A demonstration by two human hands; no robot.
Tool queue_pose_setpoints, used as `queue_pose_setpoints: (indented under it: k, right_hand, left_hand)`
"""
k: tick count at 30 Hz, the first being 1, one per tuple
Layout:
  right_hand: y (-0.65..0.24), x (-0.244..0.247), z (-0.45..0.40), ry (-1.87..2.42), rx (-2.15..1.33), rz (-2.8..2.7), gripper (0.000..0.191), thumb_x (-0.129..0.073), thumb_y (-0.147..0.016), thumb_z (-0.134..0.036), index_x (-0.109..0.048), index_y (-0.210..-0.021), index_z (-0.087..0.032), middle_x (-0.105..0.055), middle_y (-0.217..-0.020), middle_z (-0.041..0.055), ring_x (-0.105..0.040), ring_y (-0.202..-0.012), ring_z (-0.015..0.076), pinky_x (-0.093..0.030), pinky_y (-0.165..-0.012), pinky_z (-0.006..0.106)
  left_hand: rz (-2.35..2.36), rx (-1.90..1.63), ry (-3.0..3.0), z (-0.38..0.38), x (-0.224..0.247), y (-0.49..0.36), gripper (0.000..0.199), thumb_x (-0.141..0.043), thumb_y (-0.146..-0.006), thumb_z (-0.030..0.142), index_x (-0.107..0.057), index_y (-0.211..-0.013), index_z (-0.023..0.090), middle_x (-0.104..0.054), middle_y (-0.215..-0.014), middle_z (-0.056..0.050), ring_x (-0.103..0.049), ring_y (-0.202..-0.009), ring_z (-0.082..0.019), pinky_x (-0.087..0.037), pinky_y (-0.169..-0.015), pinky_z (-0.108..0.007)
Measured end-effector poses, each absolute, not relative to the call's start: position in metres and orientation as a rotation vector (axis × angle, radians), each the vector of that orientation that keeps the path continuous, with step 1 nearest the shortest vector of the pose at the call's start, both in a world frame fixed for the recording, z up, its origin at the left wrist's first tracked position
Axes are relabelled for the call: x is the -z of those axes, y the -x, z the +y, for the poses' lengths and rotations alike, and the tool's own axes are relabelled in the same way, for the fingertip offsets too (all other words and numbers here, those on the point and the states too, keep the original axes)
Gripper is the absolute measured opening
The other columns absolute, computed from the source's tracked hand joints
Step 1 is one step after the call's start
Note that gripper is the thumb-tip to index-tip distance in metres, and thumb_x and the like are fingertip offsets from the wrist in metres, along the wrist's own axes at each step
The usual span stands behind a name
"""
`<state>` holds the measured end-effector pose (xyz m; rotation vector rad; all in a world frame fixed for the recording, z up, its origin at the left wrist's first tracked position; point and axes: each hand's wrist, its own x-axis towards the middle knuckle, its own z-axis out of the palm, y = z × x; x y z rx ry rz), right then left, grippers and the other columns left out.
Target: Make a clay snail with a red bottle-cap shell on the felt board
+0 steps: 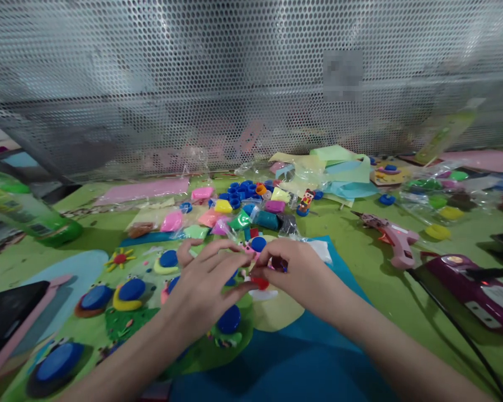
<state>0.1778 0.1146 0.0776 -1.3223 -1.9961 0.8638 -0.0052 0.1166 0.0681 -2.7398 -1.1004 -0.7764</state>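
Observation:
My left hand [216,273] hovers above the craft board, its fingers loosely bent and apart. Facing it, my right hand [291,265] has thumb and forefinger pinched together; what lies between them is too small or hidden to name. Just under the fingertips is a small red piece [260,283] on a pale cream patch [283,310]. Around the left hand, snail-like clay figures with blue bottle caps, such as one with a yellow body [129,293], sit on the green sheet [151,268]. A blue sheet [276,363] lies beneath.
Behind the hands are several clay packets [268,219] and a heap of blue caps [243,192]. At right lie a pink glue gun [396,240] and a purple corded device [473,290]. A green bottle [29,215] and a phone [12,318] are at left.

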Motion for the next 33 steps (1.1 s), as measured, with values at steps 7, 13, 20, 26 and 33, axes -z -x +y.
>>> queue_pose_setpoints:
  k: [7, 13, 20, 26, 33]
  right_hand:
    - [-0.182, -0.079, 0.116, 1.362, -0.756, -2.056, 0.035, -0.044, -0.086, -0.031, -0.048, -0.054, -0.016, -0.046, -0.054, -0.0025, -0.038, -0.05, 0.0078, -0.026, -0.047, 0.021]
    - [-0.19, -0.087, 0.117, 1.553, -0.367, -2.062, 0.04, -0.038, -0.089, -0.035, -0.033, -0.053, -0.017, -0.041, -0.056, -0.0015, -0.033, -0.049, 0.008, -0.022, -0.046, 0.022]
    - [-0.188, -0.089, 0.116, 1.609, -0.348, -2.146, 0.038, -0.039, -0.089, -0.032, -0.034, -0.054, -0.017, -0.042, -0.057, -0.0013, -0.035, -0.048, 0.0076, -0.022, -0.045, 0.023]
    - [-0.19, -0.089, 0.114, 1.608, -0.34, -2.145, 0.037, -0.04, -0.088, -0.03, -0.038, -0.053, -0.016, -0.043, -0.057, -0.0012, -0.036, -0.048, 0.0072, -0.023, -0.045, 0.023]
    - [-0.189, -0.09, 0.113, 1.63, -0.383, -2.177, 0.036, -0.038, -0.089, -0.03, -0.039, -0.056, -0.017, -0.046, -0.059, -0.0002, -0.04, -0.05, 0.0084, -0.024, -0.046, 0.023]
  left_hand:
    - [-1.281, 0.83, 2.844, 0.125, -0.071, 0.001, 0.014, -0.051, -0.085, 0.023, -0.065, -0.084, 0.022, -0.069, -0.086, 0.0, -0.057, -0.095, -0.021, -0.042, -0.083, -0.036]
    - [-1.314, 0.733, 2.991, 0.141, -0.058, 0.002, 0.01, -0.059, -0.079, 0.015, -0.066, -0.085, 0.02, -0.067, -0.082, 0.0, -0.058, -0.084, -0.016, -0.047, -0.076, -0.028]
    - [-1.407, 0.622, 2.983, 0.141, -0.048, -0.003, 0.011, -0.055, -0.081, 0.014, -0.065, -0.078, 0.018, -0.063, -0.085, -0.002, -0.057, -0.081, -0.015, -0.046, -0.073, -0.03]
    - [-1.357, 0.473, 2.949, 0.139, -0.044, -0.006, 0.023, -0.044, -0.088, 0.021, -0.066, -0.083, 0.024, -0.062, -0.098, -0.002, -0.051, -0.096, -0.019, -0.04, -0.079, -0.036]
    - [-1.325, 0.312, 2.812, 0.129, -0.051, 0.0, 0.03, -0.039, -0.088, 0.015, -0.066, -0.086, 0.027, -0.055, -0.113, -0.002, -0.04, -0.106, -0.026, -0.025, -0.083, -0.044]
